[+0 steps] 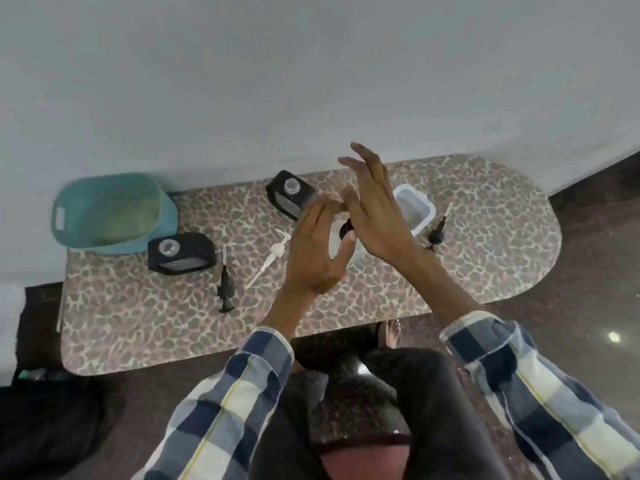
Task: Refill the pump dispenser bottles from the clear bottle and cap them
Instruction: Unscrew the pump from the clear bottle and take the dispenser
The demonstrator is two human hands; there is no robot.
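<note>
Two black dispenser bottles, three loose pumps, one teal basin, one clear tub.
</note>
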